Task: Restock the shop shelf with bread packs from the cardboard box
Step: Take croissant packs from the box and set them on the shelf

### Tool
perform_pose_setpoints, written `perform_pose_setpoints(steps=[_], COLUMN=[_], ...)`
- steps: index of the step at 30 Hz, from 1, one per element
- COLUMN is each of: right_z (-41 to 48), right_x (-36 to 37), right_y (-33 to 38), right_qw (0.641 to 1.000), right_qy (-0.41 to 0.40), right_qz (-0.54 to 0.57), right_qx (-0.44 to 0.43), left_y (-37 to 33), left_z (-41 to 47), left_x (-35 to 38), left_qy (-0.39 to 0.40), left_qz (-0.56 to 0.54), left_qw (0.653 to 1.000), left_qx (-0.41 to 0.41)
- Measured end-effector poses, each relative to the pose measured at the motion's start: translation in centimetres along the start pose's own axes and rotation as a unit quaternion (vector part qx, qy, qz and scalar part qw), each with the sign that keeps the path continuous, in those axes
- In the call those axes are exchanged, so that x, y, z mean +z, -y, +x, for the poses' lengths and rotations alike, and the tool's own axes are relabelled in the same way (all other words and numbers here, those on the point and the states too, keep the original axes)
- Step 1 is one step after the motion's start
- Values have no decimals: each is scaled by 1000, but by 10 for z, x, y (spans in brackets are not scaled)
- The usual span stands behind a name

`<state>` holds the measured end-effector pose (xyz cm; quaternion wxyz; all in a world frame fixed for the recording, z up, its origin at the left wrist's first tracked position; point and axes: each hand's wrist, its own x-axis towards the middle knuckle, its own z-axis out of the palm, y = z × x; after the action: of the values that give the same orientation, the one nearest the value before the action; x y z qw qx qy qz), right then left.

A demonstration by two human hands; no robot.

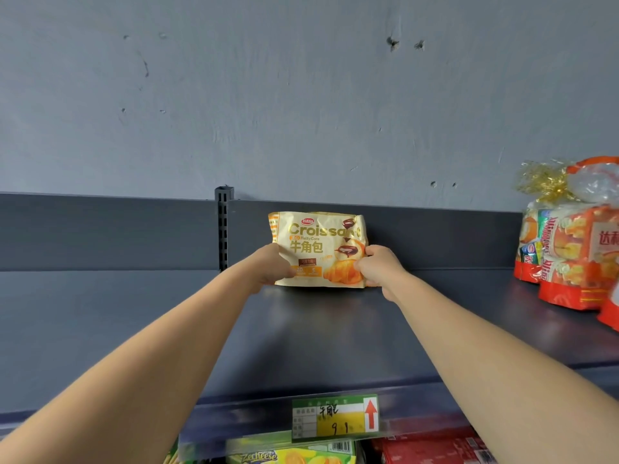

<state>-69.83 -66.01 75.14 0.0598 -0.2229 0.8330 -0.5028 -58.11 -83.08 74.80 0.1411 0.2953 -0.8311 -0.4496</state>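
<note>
One croissant pack, one price tag, two hands (left hand, right hand)

Both forearms, left hand and right hand are bare.

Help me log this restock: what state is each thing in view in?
croissant pack: upright on the shelf by the back panel, sealed, held at both sides.
left hand: grips the pack's lower left edge.
right hand: grips the pack's lower right edge.
orange packs: stacked at the shelf's right end, untouched.
price tag: fixed on the shelf's front edge.
</note>
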Motion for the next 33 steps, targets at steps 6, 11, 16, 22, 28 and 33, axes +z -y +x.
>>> perform_pose_setpoints(steps=[6,11,16,22,28,33], right_z=[-5,-6,-5,-13,-27,-42], right_x=[3,2,0,-1,-8,-13], right_y=[-2,0,-1,-3,-6,-13], right_qw=[998,998,999,997,986,979], right_qy=[40,61,36,37,24,25], right_qz=[50,26,-31,-66,-161,-188], right_qx=[-13,-20,-17,-27,-45,-69], left_y=[4,6,6,-2,-2,2], left_z=[-6,-8,-10,-31,-51,-68], left_x=[5,5,4,5,4,6], left_qy=[28,32,25,5,3,-11], left_qz=[-19,10,67,152,214,235], left_qw=[999,999,997,988,977,971], left_qx=[9,6,-5,-25,5,39])
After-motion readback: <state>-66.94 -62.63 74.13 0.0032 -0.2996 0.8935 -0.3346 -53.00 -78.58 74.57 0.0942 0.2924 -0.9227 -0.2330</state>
